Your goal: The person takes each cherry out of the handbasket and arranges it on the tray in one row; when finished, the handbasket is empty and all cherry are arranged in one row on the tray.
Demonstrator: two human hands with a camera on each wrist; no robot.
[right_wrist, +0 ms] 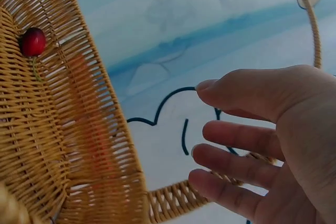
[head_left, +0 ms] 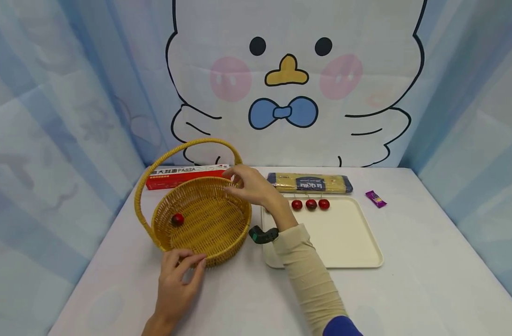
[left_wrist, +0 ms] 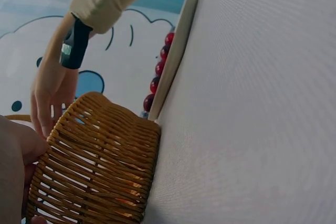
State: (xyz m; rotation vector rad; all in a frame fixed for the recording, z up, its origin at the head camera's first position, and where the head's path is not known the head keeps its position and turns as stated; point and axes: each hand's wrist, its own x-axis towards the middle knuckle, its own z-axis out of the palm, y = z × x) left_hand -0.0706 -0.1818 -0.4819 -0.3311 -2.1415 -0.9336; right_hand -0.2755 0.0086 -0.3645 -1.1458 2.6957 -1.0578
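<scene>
A round wicker basket (head_left: 211,224) with a tall arched handle (head_left: 144,186) stands left of the middle of the table. One dark red cherry (head_left: 178,220) lies inside it, toward the left; its stem shows in the right wrist view. My left hand (head_left: 178,285) pinches the basket's near rim between thumb and fingers. Over the far right rim, beside the handle's base, hovers my right hand (head_left: 253,185), its fingers (right_wrist: 236,163) spread loosely apart from the thumb with nothing between them. Several cherries (head_left: 311,204) lie in a row along the far side of a cream tray (head_left: 344,238).
Behind the basket lies a red pasta box (head_left: 188,176). A clear pack of spaghetti (head_left: 310,183) lies behind the tray. To its right is a small purple wrapped sweet (head_left: 375,199). Printed curtains (head_left: 50,140) enclose the table (head_left: 424,261) on the sides and back.
</scene>
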